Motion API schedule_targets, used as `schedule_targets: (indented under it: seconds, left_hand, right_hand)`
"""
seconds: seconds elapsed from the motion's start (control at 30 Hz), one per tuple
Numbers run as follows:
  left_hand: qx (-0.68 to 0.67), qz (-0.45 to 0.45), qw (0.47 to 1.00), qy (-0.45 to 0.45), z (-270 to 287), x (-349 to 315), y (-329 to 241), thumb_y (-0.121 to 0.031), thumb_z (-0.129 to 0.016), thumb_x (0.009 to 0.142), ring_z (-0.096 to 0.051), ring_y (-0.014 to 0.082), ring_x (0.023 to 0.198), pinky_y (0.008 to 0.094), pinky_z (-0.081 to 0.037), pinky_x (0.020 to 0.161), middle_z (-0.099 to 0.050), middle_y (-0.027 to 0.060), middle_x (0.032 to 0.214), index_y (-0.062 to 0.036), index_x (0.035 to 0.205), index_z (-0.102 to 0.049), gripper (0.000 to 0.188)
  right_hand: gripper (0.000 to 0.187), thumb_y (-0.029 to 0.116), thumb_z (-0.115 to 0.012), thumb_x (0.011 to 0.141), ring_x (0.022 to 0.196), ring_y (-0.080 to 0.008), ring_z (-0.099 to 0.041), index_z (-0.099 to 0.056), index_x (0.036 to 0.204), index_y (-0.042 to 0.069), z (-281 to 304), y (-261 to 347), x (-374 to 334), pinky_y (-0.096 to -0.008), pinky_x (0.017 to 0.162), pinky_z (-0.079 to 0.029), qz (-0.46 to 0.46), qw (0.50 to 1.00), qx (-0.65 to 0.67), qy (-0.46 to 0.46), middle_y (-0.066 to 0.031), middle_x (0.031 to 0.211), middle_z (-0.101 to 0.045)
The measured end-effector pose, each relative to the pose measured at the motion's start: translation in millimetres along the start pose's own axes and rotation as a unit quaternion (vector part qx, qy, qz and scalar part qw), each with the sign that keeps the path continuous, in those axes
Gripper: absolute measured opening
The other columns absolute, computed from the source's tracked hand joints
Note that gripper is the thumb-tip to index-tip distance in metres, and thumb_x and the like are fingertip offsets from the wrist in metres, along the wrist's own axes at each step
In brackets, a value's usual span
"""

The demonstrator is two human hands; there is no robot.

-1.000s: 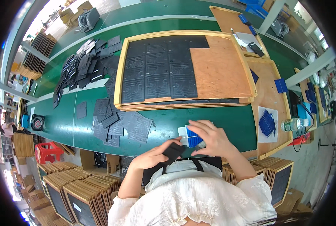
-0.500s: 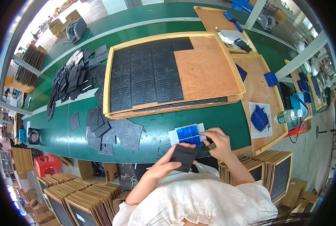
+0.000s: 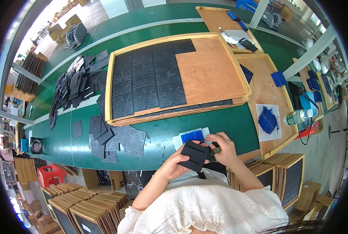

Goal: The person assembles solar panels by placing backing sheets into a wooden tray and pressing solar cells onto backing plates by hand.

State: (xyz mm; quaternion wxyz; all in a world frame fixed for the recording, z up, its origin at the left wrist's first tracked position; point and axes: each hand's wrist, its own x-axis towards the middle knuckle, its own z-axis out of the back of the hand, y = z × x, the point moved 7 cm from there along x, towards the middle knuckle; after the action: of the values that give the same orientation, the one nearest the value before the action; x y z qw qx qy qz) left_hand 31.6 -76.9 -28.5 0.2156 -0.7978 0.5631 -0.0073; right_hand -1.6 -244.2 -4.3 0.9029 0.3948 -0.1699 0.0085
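My left hand (image 3: 173,166) is closed on a flat, square black panel (image 3: 193,156), its thumb over the face. The panel is tilted and shows raised bands. My right hand (image 3: 225,149) is at the panel's right edge, its fingers bent round a small olive-green object (image 3: 217,150) whose kind I cannot make out. Whether those fingertips also grip the panel is unclear. Just beyond the hands, a row of blue strips (image 3: 192,135) lies on a white card (image 3: 177,141), partly hidden by the panel.
A wood-framed tray (image 3: 213,70) partly lined with black patterned panels lies on the green table (image 3: 174,154). Loose black panels (image 3: 74,84) are heaped at left. Blue pieces (image 3: 268,120) lie on white paper at right, beside a clear bottle (image 3: 297,117).
The black panel has risen and turned toward my right hand, covering more of the blue strips. My right hand has shifted slightly left, closing in on the panel's edge.
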Motion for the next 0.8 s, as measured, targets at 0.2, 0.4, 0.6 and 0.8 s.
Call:
schedule_targets:
  seconds: [0.2, 0.4, 0.6, 0.8]
  left_hand:
    - [-0.032, -0.132, 0.99, 0.029, -11, -28, -40, -0.026, -0.065, 0.09, -0.052, 0.0529, 0.125, 0.0629, -0.055, 0.087, -0.037, 0.026, 0.151, -0.0149, 0.151, -0.033, 0.07]
    - [-0.006, -0.262, 0.965, -0.031, 2, -54, -74, -0.017, -0.073, 0.084, -0.046, 0.0525, 0.131, 0.0665, -0.052, 0.095, -0.034, 0.0245, 0.153, -0.0173, 0.155, -0.026, 0.085]
    - [0.048, -0.275, 0.959, -0.044, 11, -60, -69, 0.011, -0.072, 0.071, -0.038, 0.0511, 0.139, 0.0673, -0.043, 0.104, -0.031, 0.0169, 0.158, -0.0246, 0.155, -0.027, 0.102]
    - [0.064, -0.303, 0.946, -0.097, 23, -57, -66, 0.02, -0.065, 0.068, -0.046, 0.0485, 0.135, 0.0615, -0.049, 0.101, -0.042, 0.0186, 0.15, -0.0211, 0.154, -0.029, 0.103]
  right_hand:
    - [0.058, 0.019, -0.086, 0.069, 0.105, -0.029, -0.066, -0.062, 0.121, 0.009, 7, 31, 35, -0.0378, 0.08, -0.057, 0.081, 0.995, -0.003, 0.06, -0.0081, 0.115, -0.07]
    - [0.071, 0.027, -0.089, 0.065, 0.116, -0.0257, -0.061, -0.058, 0.127, 0.011, -19, 40, 44, -0.0366, 0.078, -0.059, 0.116, 0.979, -0.022, 0.164, -0.0042, 0.126, -0.066]
    - [0.071, 0.027, -0.089, 0.062, 0.116, -0.0239, -0.061, -0.06, 0.125, 0.011, -21, 44, 47, -0.0359, 0.076, -0.059, 0.127, 0.975, -0.035, 0.177, -0.0028, 0.127, -0.066]
    - [0.072, 0.026, -0.089, 0.062, 0.113, -0.0255, -0.061, -0.06, 0.126, 0.011, -21, 44, 46, -0.0367, 0.076, -0.059, 0.142, 0.973, -0.04, 0.177, -0.004, 0.126, -0.065]
